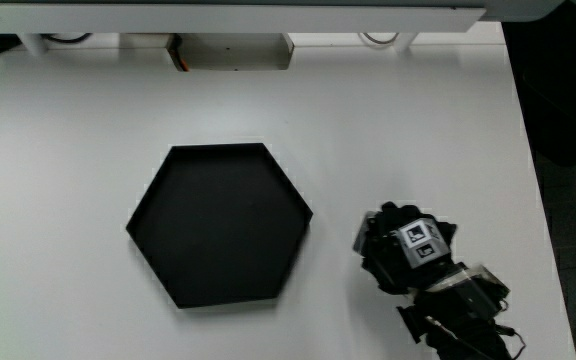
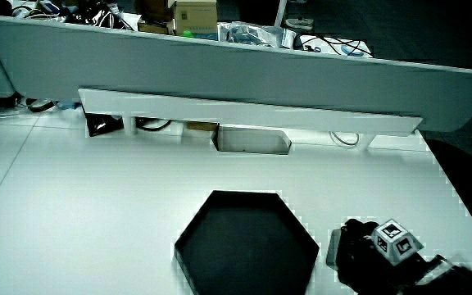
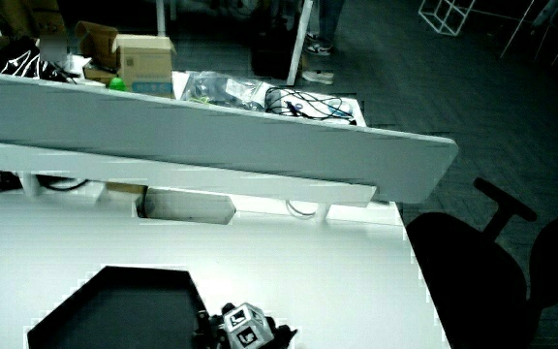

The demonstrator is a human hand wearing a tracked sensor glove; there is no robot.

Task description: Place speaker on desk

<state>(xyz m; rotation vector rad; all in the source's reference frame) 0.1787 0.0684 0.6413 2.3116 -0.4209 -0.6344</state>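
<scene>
Speaker (image 1: 369, 238), mostly hidden so its axis is unclear, rests on the white bench (image 1: 88, 150) beside a black hexagonal tray (image 1: 218, 225), the hand's (image 1: 413, 250) fingers curled around it

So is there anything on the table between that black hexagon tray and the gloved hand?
Nothing: the main view shows only bare white table between the tray and the hand.

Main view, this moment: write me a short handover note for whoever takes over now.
Hand: low over the table beside the tray, nearer the person than the tray's middle. Its grip is hidden under the glove, so I cannot tell if it holds anything.
Speaker: not clearly visible in any view; possibly under the hand.
Tray: nothing in it.
Done: unclear.
Left: confirm the speaker rests on the table, then withdraw.
</scene>
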